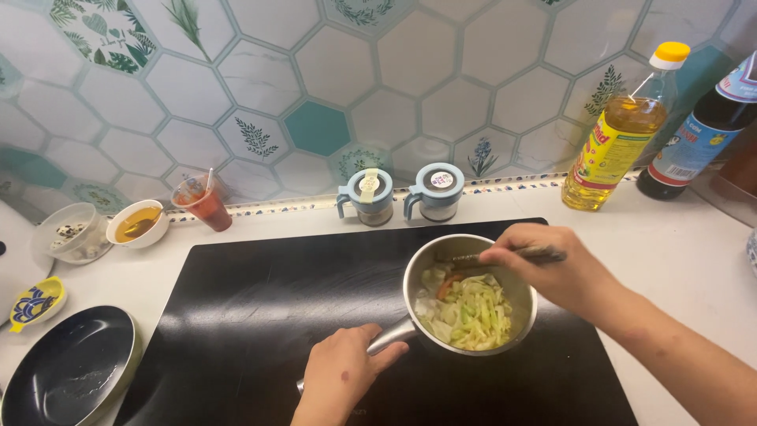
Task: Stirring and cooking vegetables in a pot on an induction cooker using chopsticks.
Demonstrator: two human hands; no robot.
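A small steel saucepan [418,272] stands on a black glass cooktop [260,315], right of its middle. Chopped cabbage with a bit of carrot [469,312] fills the pan. My left hand [343,375] grips the pan's metal handle [390,338] at the lower left. My right hand [552,268] reaches over the pan's right rim and holds a wooden-handled utensil [516,254] whose dark end lies across the pan's far side.
Two lidded blue-grey condiment jars [402,193] stand behind the cooktop. An oil bottle [623,134] and a dark sauce bottle [706,130] sit at the back right. At left are a red cup [205,205], small bowls [102,229] and a dark frying pan [67,367].
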